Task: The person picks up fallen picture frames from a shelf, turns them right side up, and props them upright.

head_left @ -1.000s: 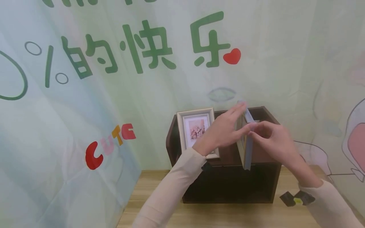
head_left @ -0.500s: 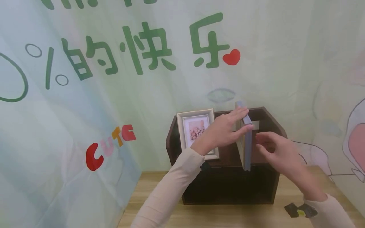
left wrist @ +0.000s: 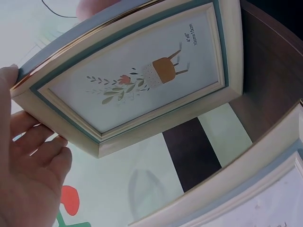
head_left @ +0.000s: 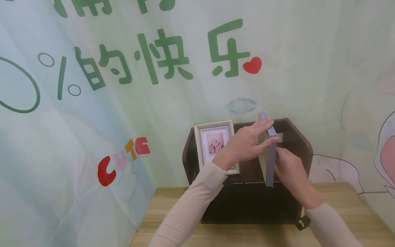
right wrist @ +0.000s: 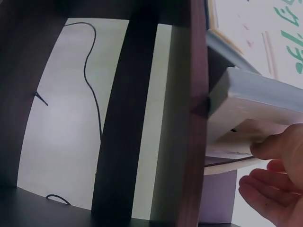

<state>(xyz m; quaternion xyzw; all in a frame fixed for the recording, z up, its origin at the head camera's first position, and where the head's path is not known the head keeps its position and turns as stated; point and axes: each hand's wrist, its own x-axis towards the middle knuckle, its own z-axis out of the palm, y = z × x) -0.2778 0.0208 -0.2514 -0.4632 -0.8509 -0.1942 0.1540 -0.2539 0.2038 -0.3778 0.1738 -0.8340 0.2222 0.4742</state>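
Observation:
A picture frame with a pale blue edge stands edge-on at the right half of a dark brown shelf. My left hand grips its top, thumb on the outer edge. The left wrist view shows its front, a plant print under cream and teal borders, with the left fingers at one end. Behind the frame is my right hand, partly hidden in the head view. From the right wrist, its thumb appears at the frame's pale back, fingers loosely bent below.
Another cream frame with a pink flower picture leans on the shelf's left side, partly behind my left forearm. The shelf stands on a wood-grain table. A printed curtain hangs behind and at the sides.
My right hand first drew away from the frame's edge to the right, then came back in behind the frame, lower down. My left hand has kept its hold; the view shifts slightly.

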